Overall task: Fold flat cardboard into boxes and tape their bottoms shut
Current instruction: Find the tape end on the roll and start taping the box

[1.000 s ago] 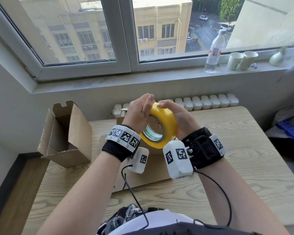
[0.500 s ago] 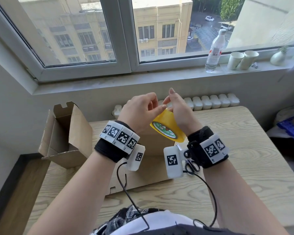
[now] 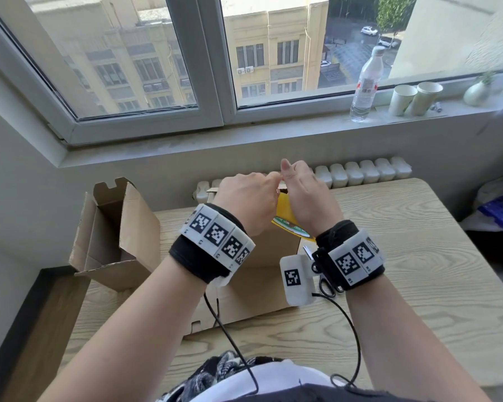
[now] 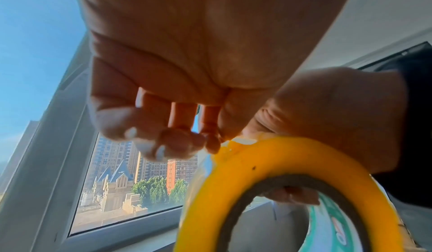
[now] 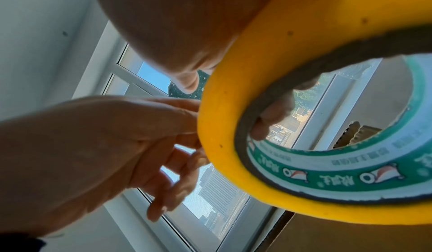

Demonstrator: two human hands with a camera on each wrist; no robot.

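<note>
A yellow tape roll (image 3: 285,211) with a green printed core is held up above a folded cardboard box (image 3: 262,274) on the table. My right hand (image 3: 302,192) grips the roll, thumb over the outer face and fingers (image 5: 273,112) hooked through the core. My left hand (image 3: 250,195) is right beside it, fingers curled. In the left wrist view its thumb and forefinger (image 4: 211,141) pinch a small lifted end of tape on the roll (image 4: 268,160). From the head view the roll is mostly hidden behind both hands.
A second box (image 3: 114,233) stands open-sided at the table's left edge. Scissors (image 3: 327,285) lie on the wooden table (image 3: 418,256) under my right wrist. A radiator runs behind the table. A bottle (image 3: 365,82) and paper cups (image 3: 413,98) stand on the windowsill.
The roll has tipped from upright to nearly flat and moved away from me toward the window. My left hand shifted from holding the roll's side to pinching the tape end.
</note>
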